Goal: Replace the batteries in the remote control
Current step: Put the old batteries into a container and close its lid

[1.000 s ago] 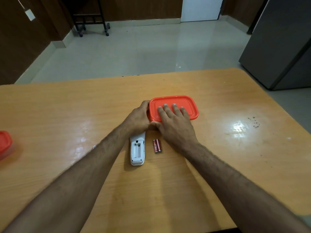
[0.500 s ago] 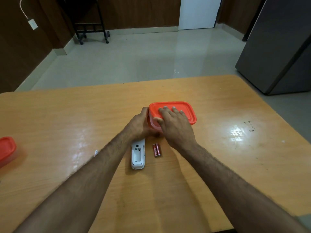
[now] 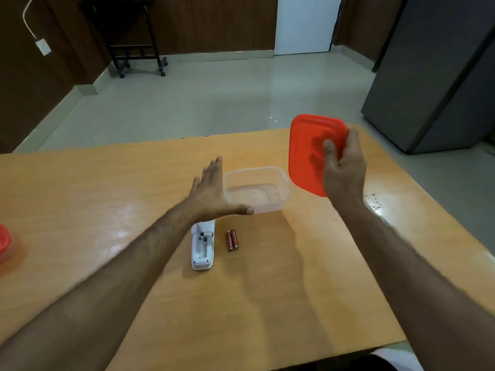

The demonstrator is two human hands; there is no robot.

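A white remote control [image 3: 203, 247] lies face down on the wooden table [image 3: 267, 303], its battery bay uncovered and without batteries. Two red batteries [image 3: 232, 239] lie side by side just right of it. Behind them stands a clear plastic container [image 3: 257, 189] with no lid on. My left hand [image 3: 214, 192] is flat, fingers straight, against the container's left side, thumb along its front wall. My right hand [image 3: 344, 167] grips the orange lid [image 3: 308, 153] in the air, above and right of the container, tilted on edge.
Another orange-lidded container [image 3: 4, 243] sits at the table's far left edge. Dark specks [image 3: 373, 203] mark the table at the right. A grey cabinet [image 3: 439, 76] stands beyond the table's right corner, a black wheeled stand [image 3: 136, 49] by the back wall.
My right hand has pulled the orange lid off the container and lifted it up to the right. My left hand has flattened out against the container's left side.
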